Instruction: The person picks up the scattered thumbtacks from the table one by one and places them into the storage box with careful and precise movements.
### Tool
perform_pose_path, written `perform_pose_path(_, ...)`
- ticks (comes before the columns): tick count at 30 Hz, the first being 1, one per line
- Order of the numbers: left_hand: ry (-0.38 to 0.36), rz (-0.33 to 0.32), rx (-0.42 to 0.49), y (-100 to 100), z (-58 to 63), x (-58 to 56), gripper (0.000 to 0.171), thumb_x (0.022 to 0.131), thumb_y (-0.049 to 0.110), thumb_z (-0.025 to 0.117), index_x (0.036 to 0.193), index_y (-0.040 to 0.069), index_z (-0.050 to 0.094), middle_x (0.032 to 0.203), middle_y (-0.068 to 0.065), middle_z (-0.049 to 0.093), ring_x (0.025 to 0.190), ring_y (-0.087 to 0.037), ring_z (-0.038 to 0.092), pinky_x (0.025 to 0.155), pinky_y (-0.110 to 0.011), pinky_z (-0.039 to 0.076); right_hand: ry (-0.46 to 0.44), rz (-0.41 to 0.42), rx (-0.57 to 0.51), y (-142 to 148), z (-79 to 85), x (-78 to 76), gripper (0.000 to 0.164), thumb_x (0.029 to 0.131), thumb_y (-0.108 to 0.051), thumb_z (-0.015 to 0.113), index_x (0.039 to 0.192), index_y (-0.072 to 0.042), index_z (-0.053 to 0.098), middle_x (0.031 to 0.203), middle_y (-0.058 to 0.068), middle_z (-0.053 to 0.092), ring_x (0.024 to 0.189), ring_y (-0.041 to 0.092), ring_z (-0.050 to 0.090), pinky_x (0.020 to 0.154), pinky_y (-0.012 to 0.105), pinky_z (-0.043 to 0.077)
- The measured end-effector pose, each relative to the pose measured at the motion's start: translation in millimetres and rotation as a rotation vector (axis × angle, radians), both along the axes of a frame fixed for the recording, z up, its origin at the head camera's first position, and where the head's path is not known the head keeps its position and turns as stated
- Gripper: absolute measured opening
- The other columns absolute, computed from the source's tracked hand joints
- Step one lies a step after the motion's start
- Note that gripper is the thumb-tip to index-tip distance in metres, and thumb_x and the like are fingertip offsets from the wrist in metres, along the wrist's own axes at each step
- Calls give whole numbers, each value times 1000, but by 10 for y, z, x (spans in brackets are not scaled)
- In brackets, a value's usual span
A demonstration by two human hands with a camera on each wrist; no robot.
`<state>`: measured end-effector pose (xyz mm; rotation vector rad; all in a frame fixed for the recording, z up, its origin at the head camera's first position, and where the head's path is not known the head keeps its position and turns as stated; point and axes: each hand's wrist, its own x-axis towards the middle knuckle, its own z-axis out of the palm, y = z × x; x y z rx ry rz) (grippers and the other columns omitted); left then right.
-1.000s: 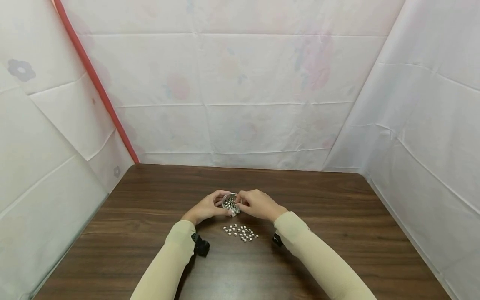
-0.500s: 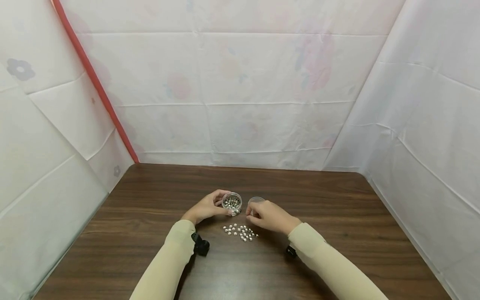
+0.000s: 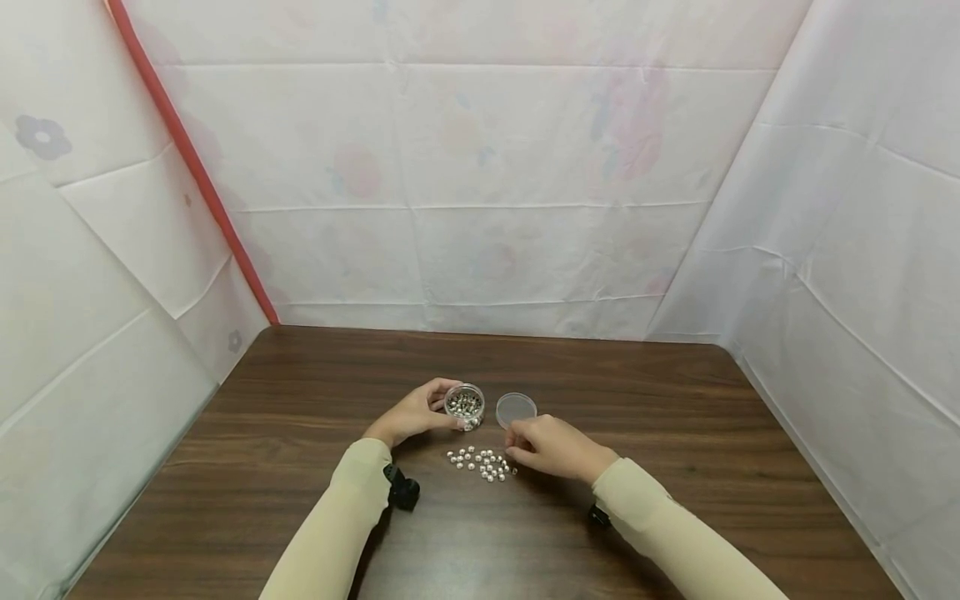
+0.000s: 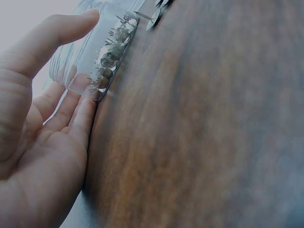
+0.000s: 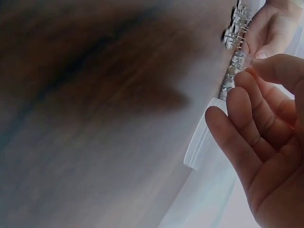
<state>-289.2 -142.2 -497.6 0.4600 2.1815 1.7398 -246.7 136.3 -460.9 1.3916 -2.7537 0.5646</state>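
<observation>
My left hand (image 3: 416, 414) holds a clear round plastic jar (image 4: 81, 52) upright on the table, the thumb on one side and fingers round the other. Silver thumbtacks (image 3: 465, 406) cover its bottom, points up in the left wrist view. Just in front of the jar lies a loose spread of thumbtacks (image 3: 487, 463). At the right edge of that spread is my right hand (image 3: 558, 447), its thumb and index fingertips close together. Its other fingers are loosely bent, and nothing shows between the fingertips in the right wrist view.
A clear round lid (image 3: 516, 407) lies on the table just right of the jar, beyond my right hand. The brown wooden table (image 3: 337, 358) meets white cloth walls (image 3: 480, 167) at its back and sides.
My right hand has come out of the jar's mouth and moved right and toward me, past the lid, to the spread thumbtacks. The left hand and the jar have stayed in place.
</observation>
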Motion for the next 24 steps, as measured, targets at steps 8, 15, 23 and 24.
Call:
perform_pose_path(8,-21,-41,-6,-16,79,28,75,74,11,79,138,11,40,138,-20,43,132,-30,28,109,-51,30,-14,10,3,67,-38,84,7,92,-24,59,88,-21,62,72,-16,55,59,-3,46,51,15,44)
perform_pose_path(15,-5,-54,-20,-5,274,139,71,76,10,77,137,8,41,138,-22,41,132,-33,28,109,-50,29,5,9,17,71,-47,144,4,90,-23,62,86,-21,63,71,-16,53,59,-4,45,50,14,42)
perform_pose_path(23,-14,-42,-19,0,268,152,73,74,11,78,137,9,41,137,-20,43,132,-32,28,109,-51,30,22,-5,42,63,-52,187,4,87,-25,65,86,-23,63,70,-17,52,59,-5,45,50,14,42)
perform_pose_path(24,-16,-42,-17,3,264,152,73,74,10,78,137,9,41,137,-20,43,132,-32,28,109,-51,30,24,-6,44,63,-52,192,4,87,-25,66,85,-23,63,70,-17,52,59,-5,45,50,14,42)
